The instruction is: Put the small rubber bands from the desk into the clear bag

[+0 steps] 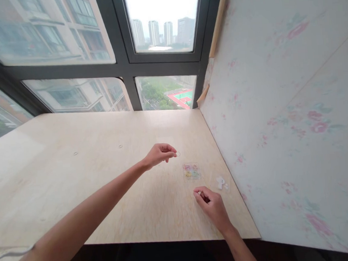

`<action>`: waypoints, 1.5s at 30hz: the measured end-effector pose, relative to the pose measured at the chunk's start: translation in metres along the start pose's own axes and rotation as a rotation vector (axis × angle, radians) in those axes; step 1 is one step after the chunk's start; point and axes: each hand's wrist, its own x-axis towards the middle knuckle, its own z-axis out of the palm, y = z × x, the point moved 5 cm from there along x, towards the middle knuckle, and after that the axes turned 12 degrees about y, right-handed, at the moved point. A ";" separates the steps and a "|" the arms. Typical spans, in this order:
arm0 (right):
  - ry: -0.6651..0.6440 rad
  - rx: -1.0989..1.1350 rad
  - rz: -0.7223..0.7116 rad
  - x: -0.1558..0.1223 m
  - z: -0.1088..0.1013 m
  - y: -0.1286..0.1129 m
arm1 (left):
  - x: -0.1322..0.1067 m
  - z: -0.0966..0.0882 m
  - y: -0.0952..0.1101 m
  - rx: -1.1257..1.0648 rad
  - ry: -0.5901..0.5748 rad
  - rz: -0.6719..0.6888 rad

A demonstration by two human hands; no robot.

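My left hand (pixel 161 153) is raised a little behind the clear box, its thumb and fingertips pinching a small thin ring (pixel 178 154). To the lower right of the box, my right hand (pixel 211 206) is closed, thumb against the curled fingers. Whether anything sits between those fingertips is too small to see. Between the two hands stands the clear compartment box (pixel 192 178), with several coloured rings in its sections: pink, yellow, green and others. Two more thin rings lie apart on the tabletop, one ring (pixel 120 146) behind my left forearm and another ring (pixel 75 153) farther left.
Small white pieces (pixel 222 183), seemingly in clear plastic, lie right of the box. The pale table (pixel 155 204) meets a flowered wall (pixel 283 138) on the right and dark-framed windows (pixel 169 68) at the back. A white cable (pixel 13 253) lies at the lower left.
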 end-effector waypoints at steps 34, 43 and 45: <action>0.069 0.119 0.273 -0.007 0.006 0.006 | -0.120 -0.045 -0.076 0.233 0.412 0.089; -0.212 0.333 0.131 0.028 0.111 -0.098 | -0.136 -0.046 -0.081 0.257 0.439 0.203; -0.332 0.310 0.014 0.055 0.150 -0.126 | -0.135 -0.046 -0.080 0.257 0.452 0.209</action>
